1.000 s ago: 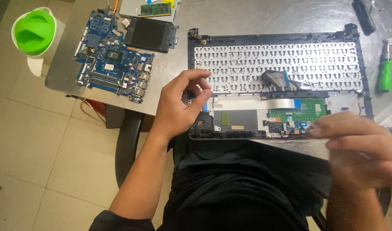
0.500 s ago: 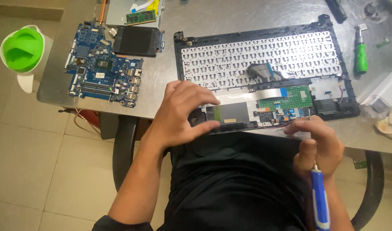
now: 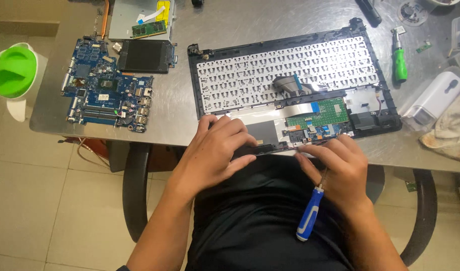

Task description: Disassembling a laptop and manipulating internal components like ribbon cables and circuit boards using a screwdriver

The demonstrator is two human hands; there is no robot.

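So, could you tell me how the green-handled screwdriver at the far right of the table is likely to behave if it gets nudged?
The green-handled screwdriver lies flat on smooth metal table, so it would probably slide easily. Its rounded handle suggests it may roll. It looks stiff and fairly light.

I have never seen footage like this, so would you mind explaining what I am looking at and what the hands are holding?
This is one view from a camera worn on a person's head, looking down at their own two bare hands; no robot is involved. On the metal table lies an opened laptop shell, keyboard underside up. The left hand rests on its near edge. The right hand also touches that edge and holds a blue-handled screwdriver. To the left lie a blue circuit board and a black drive; a green-handled screwdriver lies to the right. A green-lidded container stands beyond the table's left end.
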